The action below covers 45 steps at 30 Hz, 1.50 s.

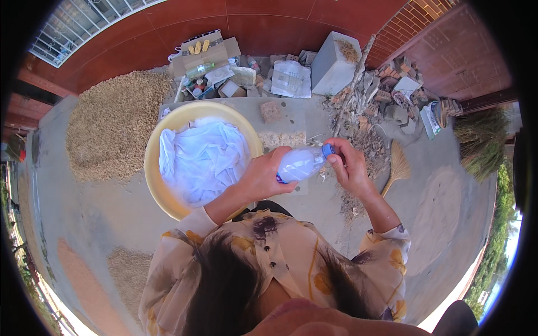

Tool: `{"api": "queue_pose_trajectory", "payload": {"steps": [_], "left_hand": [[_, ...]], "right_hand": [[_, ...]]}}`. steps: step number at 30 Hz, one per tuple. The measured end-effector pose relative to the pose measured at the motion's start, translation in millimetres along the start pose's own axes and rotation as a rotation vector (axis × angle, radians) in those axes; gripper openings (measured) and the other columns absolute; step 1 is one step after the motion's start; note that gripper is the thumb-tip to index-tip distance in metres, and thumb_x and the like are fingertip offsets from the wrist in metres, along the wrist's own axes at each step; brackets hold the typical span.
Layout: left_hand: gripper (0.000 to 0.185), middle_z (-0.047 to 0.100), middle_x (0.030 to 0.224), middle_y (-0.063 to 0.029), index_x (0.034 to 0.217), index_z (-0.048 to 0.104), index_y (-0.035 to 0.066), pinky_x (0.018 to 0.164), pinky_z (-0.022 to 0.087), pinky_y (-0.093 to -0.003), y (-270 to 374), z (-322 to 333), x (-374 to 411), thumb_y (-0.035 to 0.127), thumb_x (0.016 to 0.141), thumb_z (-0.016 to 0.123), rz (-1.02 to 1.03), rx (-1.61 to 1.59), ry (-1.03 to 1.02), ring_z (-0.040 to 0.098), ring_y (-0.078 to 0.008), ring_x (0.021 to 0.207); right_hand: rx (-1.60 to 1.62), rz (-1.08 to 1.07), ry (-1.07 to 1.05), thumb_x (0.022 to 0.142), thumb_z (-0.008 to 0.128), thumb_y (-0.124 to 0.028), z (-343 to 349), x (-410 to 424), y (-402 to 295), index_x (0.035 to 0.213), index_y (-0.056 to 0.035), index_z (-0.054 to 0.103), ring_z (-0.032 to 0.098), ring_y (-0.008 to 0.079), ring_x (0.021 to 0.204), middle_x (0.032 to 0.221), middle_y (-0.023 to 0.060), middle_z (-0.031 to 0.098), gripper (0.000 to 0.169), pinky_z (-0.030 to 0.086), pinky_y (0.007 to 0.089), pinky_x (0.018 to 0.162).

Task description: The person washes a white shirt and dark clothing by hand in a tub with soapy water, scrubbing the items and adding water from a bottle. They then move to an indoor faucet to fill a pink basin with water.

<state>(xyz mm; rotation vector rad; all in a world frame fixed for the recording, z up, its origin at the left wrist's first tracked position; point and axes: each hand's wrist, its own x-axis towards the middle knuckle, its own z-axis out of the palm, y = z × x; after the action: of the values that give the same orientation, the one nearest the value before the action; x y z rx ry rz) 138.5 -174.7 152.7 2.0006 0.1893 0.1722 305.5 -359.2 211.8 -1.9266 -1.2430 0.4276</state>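
A clear plastic bottle (303,163) with whitish contents lies tilted between my two hands, its neck toward the right. My left hand (265,174) is wrapped around the lower body of the bottle. The fingers and thumb of my right hand (349,164) grip the blue cap (328,150) at its neck; whether the cap is tight or loose I cannot tell. Left of the bottle stands a yellow plastic basin (152,168), partly behind my left forearm. Wet white cloth (206,155) fills it, with suds around the edges.
A heap of grain or husks (117,122) lies left of the basin. Behind are a cardboard box (197,54) bearing corn cobs, a pale block (334,63) and brick rubble (382,92). A straw hand broom (399,161) lies to the right on the concrete floor.
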Motion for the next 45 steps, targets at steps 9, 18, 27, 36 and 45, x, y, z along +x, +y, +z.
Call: {"api": "queue_pose_trajectory", "payload": {"steps": [9,18,27,36,45], "left_hand": [[0.063,0.066,0.097,-0.0192,0.119,0.048,0.005,0.075,0.053,-0.0452,-7,19,33,0.025,0.067,0.079,0.058,-0.02,-0.02,0.065,-0.039,0.088],[0.075,0.054,0.128,-0.0216,0.134,0.043,0.003,0.095,0.046,-0.0458,-16,32,81,0.022,0.071,0.08,0.164,0.107,0.213,0.054,-0.0407,0.116],[0.043,0.056,0.132,-0.0158,0.133,0.051,-0.001,0.104,0.041,-0.037,-35,-96,8,0.008,0.093,0.062,-0.09,0.087,0.76,0.053,-0.0231,0.122],[0.034,0.058,0.127,-0.0159,0.13,0.051,-0.006,0.102,0.044,-0.035,-61,-114,-160,0.009,0.099,0.052,-0.555,0.138,1.2,0.055,-0.0227,0.12],[0.034,0.059,0.127,-0.0137,0.129,0.053,-0.004,0.102,0.043,-0.0358,-64,-106,-227,0.011,0.098,0.052,-0.76,0.227,1.249,0.055,-0.022,0.119]], "right_hand": [[-0.006,-0.019,-0.02,0.098,0.059,-0.026,-23,11,26,0.112,-0.0029,0.056,0.053,0.0151,0.063,0.078,0.0062,0.057,0.027,0.046,0.0293,0.059],[-0.095,0.049,0.03,0.095,0.064,-0.02,-33,49,43,0.112,-0.0036,0.056,0.055,0.0159,0.062,0.076,0.0096,0.058,0.025,0.047,0.0286,0.057],[-0.227,0.069,0.018,0.09,0.066,-0.02,101,116,263,0.108,-0.003,0.053,0.066,0.0392,0.08,0.091,0.0217,0.065,0.028,0.053,0.0463,0.068],[-0.367,0.555,-0.012,0.09,0.061,-0.026,279,140,432,0.119,-0.0045,0.049,0.063,0.0435,0.098,0.108,0.0251,0.064,0.038,0.05,0.0513,0.084],[-0.331,0.719,0.02,0.08,0.068,-0.036,313,143,445,0.133,-0.0111,0.046,0.063,0.0446,0.104,0.113,0.0268,0.065,0.063,0.05,0.0509,0.09]]}}
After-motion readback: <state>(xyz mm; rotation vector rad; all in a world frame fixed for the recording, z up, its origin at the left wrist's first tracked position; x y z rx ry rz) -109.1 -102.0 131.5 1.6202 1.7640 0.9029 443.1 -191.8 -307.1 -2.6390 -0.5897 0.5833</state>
